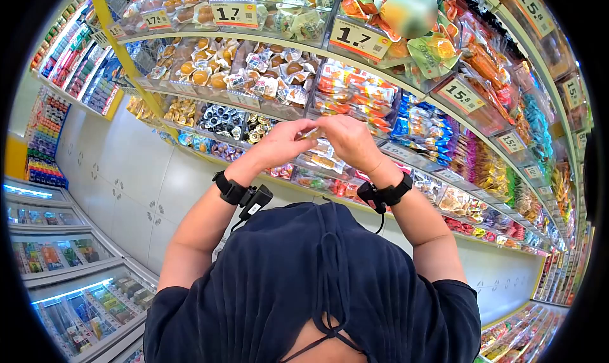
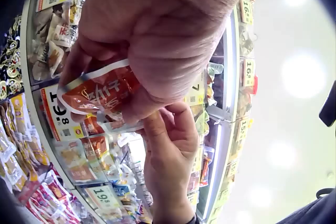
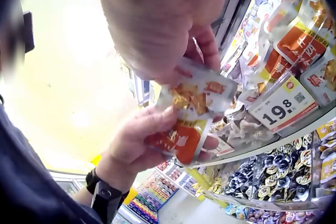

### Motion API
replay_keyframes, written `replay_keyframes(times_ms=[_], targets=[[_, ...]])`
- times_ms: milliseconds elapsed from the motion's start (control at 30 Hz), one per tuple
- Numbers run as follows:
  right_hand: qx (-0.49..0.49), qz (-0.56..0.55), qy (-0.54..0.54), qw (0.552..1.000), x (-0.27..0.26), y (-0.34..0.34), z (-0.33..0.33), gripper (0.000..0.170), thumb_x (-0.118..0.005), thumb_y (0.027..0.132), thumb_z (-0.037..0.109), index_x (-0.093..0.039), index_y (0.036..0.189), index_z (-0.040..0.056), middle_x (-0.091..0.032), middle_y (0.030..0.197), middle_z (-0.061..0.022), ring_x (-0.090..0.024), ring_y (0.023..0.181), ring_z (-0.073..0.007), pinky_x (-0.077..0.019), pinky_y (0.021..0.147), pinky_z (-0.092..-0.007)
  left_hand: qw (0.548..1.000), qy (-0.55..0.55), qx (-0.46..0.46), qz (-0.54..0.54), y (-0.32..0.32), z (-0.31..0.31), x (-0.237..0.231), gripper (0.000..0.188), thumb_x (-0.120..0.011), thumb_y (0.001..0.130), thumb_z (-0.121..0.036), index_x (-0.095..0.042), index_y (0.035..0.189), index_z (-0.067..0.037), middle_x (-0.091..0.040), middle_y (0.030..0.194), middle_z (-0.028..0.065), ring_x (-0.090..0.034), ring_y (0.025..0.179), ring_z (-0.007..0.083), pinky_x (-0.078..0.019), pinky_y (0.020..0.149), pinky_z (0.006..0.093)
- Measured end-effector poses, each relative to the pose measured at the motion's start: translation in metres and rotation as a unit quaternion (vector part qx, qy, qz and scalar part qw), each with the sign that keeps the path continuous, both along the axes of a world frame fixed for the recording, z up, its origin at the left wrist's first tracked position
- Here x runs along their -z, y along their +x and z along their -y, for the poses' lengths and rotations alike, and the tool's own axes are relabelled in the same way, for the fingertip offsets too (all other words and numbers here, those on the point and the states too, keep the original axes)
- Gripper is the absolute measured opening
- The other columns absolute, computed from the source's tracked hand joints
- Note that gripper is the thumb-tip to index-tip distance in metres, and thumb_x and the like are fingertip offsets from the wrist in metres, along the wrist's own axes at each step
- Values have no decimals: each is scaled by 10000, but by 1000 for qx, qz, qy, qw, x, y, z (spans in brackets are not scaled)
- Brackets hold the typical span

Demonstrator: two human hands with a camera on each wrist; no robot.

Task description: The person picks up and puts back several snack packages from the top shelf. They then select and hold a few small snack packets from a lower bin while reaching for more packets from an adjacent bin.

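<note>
a dark top (image 1: 304,280) fills the foreground as a person's left hand (image 1: 283,141) and right hand (image 1: 347,141) pinch an orange-and-white snack packet (image 3: 197,98) between them in front of shop shelves (image 1: 288,40), a two-sided grip that probably keeps the limp pouch steady. clear-walled bins (image 1: 334,11) hold wrapped brown rounds (image 1: 217,80) and red-and-white packets (image 1: 352,84); price cards (image 1: 360,40) face outward, presumably for easy reading.

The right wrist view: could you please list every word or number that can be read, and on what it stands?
"19.8": white rectangular price card with orange edging.
Too blurred or small to read reliably: lettering on the held silver-and-orange plastic packet, similar shelf packets, and all remaining print.
</note>
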State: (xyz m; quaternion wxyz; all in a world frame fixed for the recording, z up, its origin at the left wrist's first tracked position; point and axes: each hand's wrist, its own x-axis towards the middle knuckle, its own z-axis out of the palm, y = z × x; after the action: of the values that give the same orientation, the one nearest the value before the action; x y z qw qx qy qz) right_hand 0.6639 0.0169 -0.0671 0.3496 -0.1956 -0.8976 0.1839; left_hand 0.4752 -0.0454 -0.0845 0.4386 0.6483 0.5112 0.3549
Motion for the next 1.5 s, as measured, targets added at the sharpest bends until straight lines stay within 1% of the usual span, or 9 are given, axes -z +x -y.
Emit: replay_keyframes(times_ms=[67,167,267,367,533,833,1133,1267,1500], targets=[[1,-50,-200,979,-6,-3,-1,103,-609,881,122,-591,942,41,-642,852,-124,-644,755,-246,-506,681,-316,997,-79,4,-1,-5,2,0,342,-608,877,-219,-576,1158,-28,-611,857,44,-528,723,120,-453,667,283],[149,-5,-138,979,11,12,-48,104,-618,865,123,-584,911,36,-634,811,-124,-640,751,-206,-498,675,-305,991,-122,-6,51,-12,11,5,305,-581,891,-222,-581,1116,-17,-566,752,17,-492,642,92,-424,582,272],[189,28,-35,981,1,14,-79,129,-569,832,157,-555,880,38,-615,783,-167,-618,760,-348,-472,637,-427,984,-117,-40,130,-20,20,24,305,-573,902,-194,-566,1144,-8,-592,818,12,-532,666,67,-444,600,240],[188,155,96,965,6,2,-105,185,-561,813,145,-561,963,37,-631,851,-184,-621,809,-361,-482,683,-445,968,-119,-69,211,-20,28,20,310,-564,910,-174,-549,1165,2,-625,904,31,-602,754,80,-485,656,242],[155,357,107,915,19,-10,-120,428,-594,717,100,-555,1143,76,-466,1315,-195,-476,1197,-370,-389,976,-495,951,-123,-87,270,-33,33,19,340,-556,920,-151,-504,1215,12,-625,1031,61,-639,914,142,-513,771,274],[197,345,140,907,23,-18,-111,364,-599,740,88,-592,1100,139,-554,1066,-163,-546,1040,-344,-434,864,-460,890,-130,-135,415,-35,35,24,406,-522,893,-51,-426,1283,8,-597,1145,126,-643,992,241,-521,853,343],[171,183,-13,968,18,7,-120,104,-609,780,112,-547,856,77,-598,1000,-68,-565,972,-316,-443,802,-450,864,-149,-144,460,-37,30,24,398,-500,901,-32,-411,1288,0,-585,1163,159,-629,1028,277,-536,865,379],[133,78,150,977,12,14,-101,95,-582,805,92,-534,881,58,-594,1091,-85,-565,969,-352,-465,782,-440,856,-146,-138,477,-35,23,31,394,-488,906,-39,-407,1290,5,-573,1180,174,-623,1040,296,-533,875,396],[96,20,177,979,1,9,-82,96,-588,805,7,-523,875,13,-563,1143,-146,-557,1007,-357,-469,834,-401,855,-136,-139,481,-27,10,33,404,-480,921,-76,-377,1303,6,-556,1207,172,-602,1073,306,-512,897,409]])
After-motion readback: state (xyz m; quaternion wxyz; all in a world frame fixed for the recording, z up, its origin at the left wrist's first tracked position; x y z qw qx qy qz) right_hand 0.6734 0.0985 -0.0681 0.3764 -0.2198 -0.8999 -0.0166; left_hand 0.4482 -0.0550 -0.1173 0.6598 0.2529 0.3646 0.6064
